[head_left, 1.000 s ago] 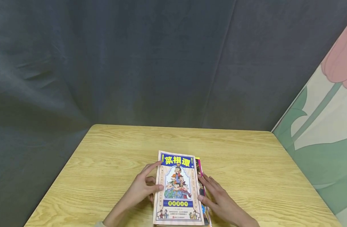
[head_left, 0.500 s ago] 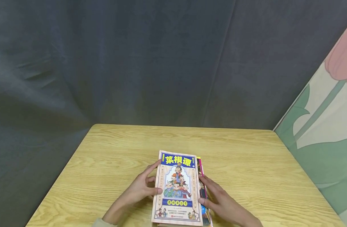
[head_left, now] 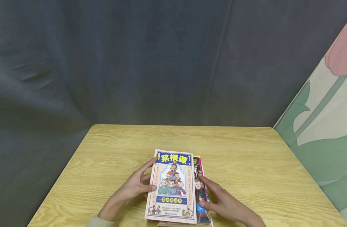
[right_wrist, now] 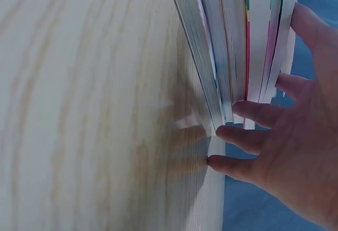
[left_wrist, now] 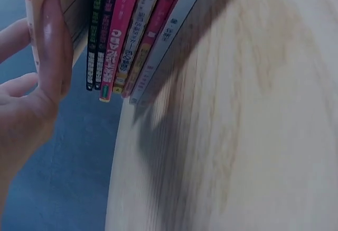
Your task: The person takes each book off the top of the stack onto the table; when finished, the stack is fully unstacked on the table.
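In the head view, a paperback book [head_left: 173, 206] with a blue title band and cartoon figures lies over a stack of books. My left hand [head_left: 133, 187] pinches its left edge, thumb on the cover and fingers beneath. The left wrist view shows this book [left_wrist: 79, 9] tilted apart from the stacked spines [left_wrist: 124, 46]. Below it, a dark-covered book [head_left: 202, 217] with a pink edge shows along the right. My right hand [head_left: 227, 205] lies along the stack's right side, fingers spread; in the right wrist view its fingertips are right at the page edges [right_wrist: 237, 51].
The stack stands near the front of a light wood-grain table [head_left: 111, 151]. A dark curtain [head_left: 162, 63] hangs behind the table, and a cloth with a tulip pattern [head_left: 321, 126] hangs at the right.
The top book has shifted left over the stack with my left hand, uncovering more of the dark book beneath. My right hand has stayed by the stack's right side.
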`<state>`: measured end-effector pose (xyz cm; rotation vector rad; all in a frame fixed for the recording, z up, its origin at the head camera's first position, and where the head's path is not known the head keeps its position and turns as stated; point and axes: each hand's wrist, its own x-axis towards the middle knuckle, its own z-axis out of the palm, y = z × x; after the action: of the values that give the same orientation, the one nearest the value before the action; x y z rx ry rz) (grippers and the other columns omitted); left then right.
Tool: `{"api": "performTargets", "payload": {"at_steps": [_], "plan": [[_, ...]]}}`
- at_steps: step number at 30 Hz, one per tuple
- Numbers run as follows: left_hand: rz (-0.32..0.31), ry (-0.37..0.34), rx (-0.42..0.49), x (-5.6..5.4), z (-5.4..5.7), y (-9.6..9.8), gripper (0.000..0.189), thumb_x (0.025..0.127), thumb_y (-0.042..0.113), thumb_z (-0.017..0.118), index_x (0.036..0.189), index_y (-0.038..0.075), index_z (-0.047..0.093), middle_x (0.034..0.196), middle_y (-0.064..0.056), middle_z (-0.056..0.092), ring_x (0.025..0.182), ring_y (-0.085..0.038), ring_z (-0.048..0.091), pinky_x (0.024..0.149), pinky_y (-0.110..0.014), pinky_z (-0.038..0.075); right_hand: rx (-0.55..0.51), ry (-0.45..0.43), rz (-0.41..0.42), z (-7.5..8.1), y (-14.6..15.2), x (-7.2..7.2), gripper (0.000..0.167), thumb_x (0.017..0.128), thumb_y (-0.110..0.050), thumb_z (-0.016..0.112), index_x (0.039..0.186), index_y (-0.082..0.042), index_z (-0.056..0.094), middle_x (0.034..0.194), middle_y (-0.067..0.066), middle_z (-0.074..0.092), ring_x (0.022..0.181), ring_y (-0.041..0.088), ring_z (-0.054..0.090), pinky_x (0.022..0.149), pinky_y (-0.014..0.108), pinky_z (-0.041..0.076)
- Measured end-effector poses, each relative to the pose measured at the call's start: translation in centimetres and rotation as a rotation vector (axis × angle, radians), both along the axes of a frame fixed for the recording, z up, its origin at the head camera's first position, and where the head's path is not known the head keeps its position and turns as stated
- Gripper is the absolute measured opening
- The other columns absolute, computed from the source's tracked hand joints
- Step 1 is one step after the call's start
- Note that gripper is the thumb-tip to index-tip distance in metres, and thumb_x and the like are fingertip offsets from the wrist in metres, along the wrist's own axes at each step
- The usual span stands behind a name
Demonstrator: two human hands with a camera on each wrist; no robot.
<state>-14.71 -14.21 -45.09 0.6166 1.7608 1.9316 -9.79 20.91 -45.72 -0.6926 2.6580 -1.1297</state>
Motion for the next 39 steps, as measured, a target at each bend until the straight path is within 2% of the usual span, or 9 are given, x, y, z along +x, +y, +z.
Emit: {"api": "performTargets", "payload": {"at_steps": [6, 12, 18, 23, 28, 34, 39], "plan": [[-0.066, -0.019, 0.015, -0.3, -0.3, -0.6, 0.091, 0.085, -0.005, 0.065, 0.155, 0.01, 0.009, 0.149, -0.034, 0.025, 0.117, -0.037, 0.056, 0.085, -0.046, 0.054, 0.001, 0.001, -0.007, 0.1, -0.1, 0.2, 0.079, 0.088, -0.044, 0.066, 0.153, -0.021, 0.027, 0.149, 0.022, 0.036, 0.133, 0.044, 0.034, 0.101, 0.067, 0.033], [-0.085, -0.05, 0.032, -0.5, -0.1, -1.1, 0.094, 0.085, -0.004, 0.065, 0.156, 0.016, 0.006, 0.15, -0.032, 0.026, 0.114, -0.036, 0.058, 0.082, -0.044, 0.056, -0.015, -0.035, -0.015, 0.1, -0.2, 0.2, 0.079, 0.088, -0.043, 0.067, 0.153, -0.023, 0.026, 0.149, 0.022, 0.035, 0.134, 0.044, 0.034, 0.101, 0.066, 0.032], [-0.046, -0.079, 0.057, -0.9, 0.2, -1.8, 0.095, 0.086, -0.004, 0.065, 0.156, 0.021, 0.006, 0.149, -0.029, 0.031, 0.113, -0.038, 0.059, 0.082, -0.05, 0.055, -0.05, -0.075, -0.011, 0.0, -0.1, 0.2, 0.082, 0.087, -0.039, 0.07, 0.153, -0.027, 0.024, 0.151, 0.021, 0.034, 0.133, 0.045, 0.034, 0.101, 0.068, 0.032], [0.011, -0.069, 0.057, -1.5, 0.9, -2.4, 0.094, 0.086, -0.004, 0.065, 0.156, 0.023, 0.008, 0.154, -0.022, 0.019, 0.109, -0.039, 0.061, 0.074, -0.044, 0.058, -0.064, -0.09, -0.012, -0.1, -0.1, 0.2, 0.083, 0.087, -0.038, 0.07, 0.154, -0.028, 0.022, 0.153, 0.018, 0.031, 0.135, 0.043, 0.032, 0.102, 0.067, 0.03], [0.044, -0.044, 0.035, -2.1, 1.3, -2.7, 0.095, 0.086, -0.003, 0.066, 0.156, 0.022, 0.007, 0.154, -0.02, 0.017, 0.103, -0.036, 0.064, 0.068, -0.039, 0.059, -0.076, -0.112, -0.008, -0.2, -0.2, 0.3, 0.082, 0.088, -0.037, 0.069, 0.154, -0.029, 0.021, 0.155, 0.017, 0.027, 0.136, 0.044, 0.028, 0.103, 0.068, 0.028], [0.089, -0.045, 0.018, -2.7, 1.7, -3.1, 0.094, 0.087, 0.0, 0.066, 0.156, 0.026, 0.009, 0.149, -0.025, 0.034, 0.097, -0.038, 0.066, 0.061, -0.035, 0.059, -0.079, -0.12, 0.007, -0.2, -0.2, 0.4, 0.081, 0.089, -0.034, 0.068, 0.154, -0.029, 0.02, 0.155, 0.018, 0.026, 0.136, 0.047, 0.027, 0.102, 0.07, 0.028], [0.102, -0.04, 0.019, -3.1, 2.1, -3.3, 0.092, 0.088, 0.001, 0.066, 0.156, 0.027, 0.009, 0.142, -0.027, 0.044, 0.097, -0.039, 0.066, 0.064, -0.037, 0.059, -0.072, -0.123, 0.011, -0.3, -0.2, 0.3, 0.08, 0.09, -0.034, 0.067, 0.154, -0.03, 0.019, 0.155, 0.017, 0.027, 0.137, 0.045, 0.027, 0.102, 0.069, 0.028]]}}
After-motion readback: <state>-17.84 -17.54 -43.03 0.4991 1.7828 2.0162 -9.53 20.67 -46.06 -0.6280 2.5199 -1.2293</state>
